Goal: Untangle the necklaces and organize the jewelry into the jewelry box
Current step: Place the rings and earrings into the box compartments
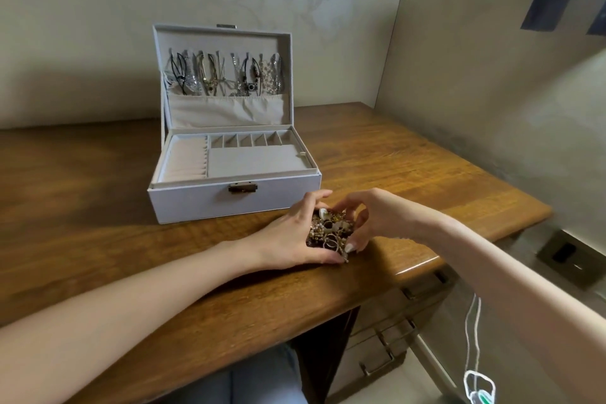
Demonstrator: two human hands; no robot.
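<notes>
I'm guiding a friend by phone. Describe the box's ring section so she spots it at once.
On the wooden desk stands the open white jewelry box. In its tray, the ring section fills the left side. It alone is ribbed with padded rolls; the small compartments and flat pad to its right are smooth.

White jewelry box [196, 203], beige lining, brown wood-grain table [98, 239], gold-and-silver jewelry [331, 233]

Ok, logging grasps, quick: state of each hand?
Left hand: curled round the jewelry pile.
Right hand: curled round the jewelry pile too.
</notes>
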